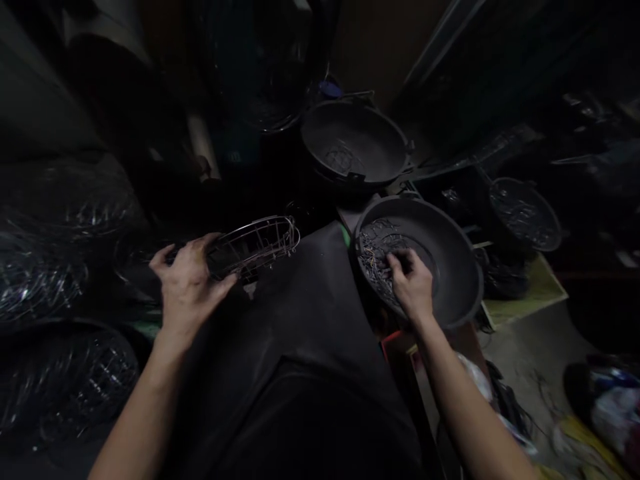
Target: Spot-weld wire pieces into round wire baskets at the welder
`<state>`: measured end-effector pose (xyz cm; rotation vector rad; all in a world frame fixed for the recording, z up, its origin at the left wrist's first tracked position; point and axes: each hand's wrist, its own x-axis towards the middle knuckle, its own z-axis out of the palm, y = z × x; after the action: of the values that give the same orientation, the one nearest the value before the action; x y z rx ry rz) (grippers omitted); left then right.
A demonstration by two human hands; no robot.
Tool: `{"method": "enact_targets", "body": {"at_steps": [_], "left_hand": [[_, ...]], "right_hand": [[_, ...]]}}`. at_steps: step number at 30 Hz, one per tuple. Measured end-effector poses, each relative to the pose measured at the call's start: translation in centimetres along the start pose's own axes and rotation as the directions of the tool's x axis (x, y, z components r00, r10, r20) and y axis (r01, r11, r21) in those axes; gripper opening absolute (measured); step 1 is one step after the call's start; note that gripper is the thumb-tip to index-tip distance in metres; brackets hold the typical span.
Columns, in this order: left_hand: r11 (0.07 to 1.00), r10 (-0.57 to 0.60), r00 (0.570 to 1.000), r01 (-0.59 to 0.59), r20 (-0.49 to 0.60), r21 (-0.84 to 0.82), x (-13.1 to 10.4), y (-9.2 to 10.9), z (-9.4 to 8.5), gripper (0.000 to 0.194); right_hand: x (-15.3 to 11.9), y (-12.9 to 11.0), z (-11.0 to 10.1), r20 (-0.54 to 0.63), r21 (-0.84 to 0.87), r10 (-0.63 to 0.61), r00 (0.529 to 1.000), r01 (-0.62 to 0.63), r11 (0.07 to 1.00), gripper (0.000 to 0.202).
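My left hand (pixel 193 280) is closed on one end of an oval wire basket (pixel 263 243), thumb below and fingers above. The basket is tilted, its far end pointing right over my dark apron (pixel 305 300). My right hand (pixel 413 280) reaches into a wide dark metal pan (pixel 457 267). Its fingers are bent together at a heap of small bent wire pieces (pixel 375 250) on the pan's left side. Whether a piece is between those fingertips is too dark to see.
Behind stands a second dark pan (pixel 380 140) with a few wire pieces. A smaller bowl of metal pieces (pixel 525 213) is at the right, above a yellowish box (pixel 530 293). Shiny wire baskets (pixel 37 277) pile up at the left. Bags (pixel 615 407) lie lower right.
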<state>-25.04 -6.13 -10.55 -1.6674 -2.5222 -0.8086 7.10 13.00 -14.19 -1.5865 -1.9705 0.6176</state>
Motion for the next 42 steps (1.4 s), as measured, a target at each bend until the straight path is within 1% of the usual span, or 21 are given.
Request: {"method": "enact_targets", "body": {"at_steps": [1, 2, 3, 5, 7, 8, 9, 12, 14, 15, 17, 20, 22, 23, 27, 29, 36, 42], "left_hand": [[1.0, 0.01, 1.0, -0.01, 0.0, 0.02, 0.1, 0.0, 0.3, 0.056], [0.999, 0.021, 1.0, -0.021, 0.001, 0.037, 0.1, 0.1, 0.5, 0.055], [0.998, 0.03, 1.0, -0.03, 0.002, 0.049, 0.1, 0.1, 0.8, 0.055], [0.998, 0.035, 0.999, -0.035, 0.003, 0.055, 0.4, 0.2, 1.4, 0.055], [0.998, 0.033, 0.999, -0.033, 0.006, 0.058, 0.8, 0.3, 1.7, 0.055], [0.998, 0.031, 0.999, -0.032, 0.013, 0.06, 1.0, 0.4, 1.7, 0.055], [0.998, 0.034, 0.999, -0.035, 0.024, 0.061, 1.1, 0.5, 1.7, 0.055], [0.997, 0.044, 0.997, -0.047, 0.062, 0.06, 1.1, 1.1, 1.4, 0.052], [0.997, 0.049, 0.996, -0.053, 0.077, 0.058, 0.9, 1.5, 1.3, 0.052], [0.997, 0.051, 0.996, -0.055, 0.074, 0.057, 0.9, 1.6, 1.2, 0.052], [0.997, 0.054, 0.997, -0.058, 0.058, 0.059, 0.8, 1.7, 1.1, 0.051], [0.996, 0.048, 0.999, -0.049, 0.018, 0.069, 1.0, 1.4, 1.0, 0.051], [0.997, 0.037, 0.999, -0.037, -0.004, 0.069, 1.2, 0.9, 0.9, 0.05], [0.997, 0.032, 0.999, -0.031, -0.013, 0.066, 1.2, 0.7, 0.8, 0.05], [0.999, 0.01, 0.999, -0.009, -0.036, 0.035, 1.5, -0.2, 0.6, 0.051], [1.0, 0.005, 0.999, -0.004, -0.052, 0.016, 1.6, -0.7, 0.5, 0.05], [1.0, 0.007, 0.993, -0.006, -0.119, 0.005, 2.5, -1.6, 0.5, 0.049], [1.0, -0.001, 0.99, -0.002, -0.143, -0.02, 3.2, -2.4, 0.4, 0.049]], "right_hand": [[-0.8, -0.7, 0.8, 0.055, 0.064, -0.045, 0.997, 0.042, 0.997, 0.038], [-1.5, -1.1, 1.7, 0.117, 0.105, -0.069, 0.991, 0.057, 0.993, 0.04], [-2.2, -1.4, 2.6, 0.175, 0.133, -0.065, 0.982, 0.042, 0.99, 0.043], [-2.8, -1.9, 4.4, 0.26, 0.173, 0.013, 0.965, -0.059, 0.983, 0.048], [-2.6, -3.0, 5.7, 0.313, 0.231, 0.08, 0.946, -0.158, 0.96, 0.048], [-2.4, -4.1, 6.0, 0.346, 0.275, 0.072, 0.935, -0.174, 0.945, 0.047], [-2.2, -5.5, 6.2, 0.387, 0.326, 0.035, 0.921, -0.173, 0.93, 0.044], [-1.7, -10.7, 6.5, 0.497, 0.465, -0.112, 0.861, -0.156, 0.871, 0.037], [-1.4, -13.7, 7.2, 0.547, 0.511, -0.162, 0.821, -0.175, 0.841, 0.036], [-1.2, -14.8, 7.7, 0.566, 0.521, -0.175, 0.806, -0.185, 0.833, 0.037], [-0.9, -16.3, 9.0, 0.587, 0.523, -0.189, 0.787, -0.191, 0.831, 0.037], [-0.9, -17.2, 10.6, 0.572, 0.548, -0.211, 0.793, -0.178, 0.817, 0.036], [-1.1, -17.6, 11.2, 0.556, 0.574, -0.231, 0.799, -0.167, 0.802, 0.036], [-1.2, -17.8, 11.4, 0.539, 0.579, -0.247, 0.805, -0.141, 0.803, 0.035], [-1.5, -18.8, 12.1, 0.406, 0.536, -0.345, 0.846, 0.084, 0.84, 0.032], [-1.5, -19.2, 12.6, 0.357, 0.522, -0.382, 0.852, 0.157, 0.838, 0.031], [-1.4, -20.5, 13.8, 0.251, 0.521, -0.412, 0.876, 0.236, 0.82, 0.031], [-1.0, -21.5, 14.3, 0.184, 0.512, -0.424, 0.887, 0.282, 0.811, 0.027]]}}
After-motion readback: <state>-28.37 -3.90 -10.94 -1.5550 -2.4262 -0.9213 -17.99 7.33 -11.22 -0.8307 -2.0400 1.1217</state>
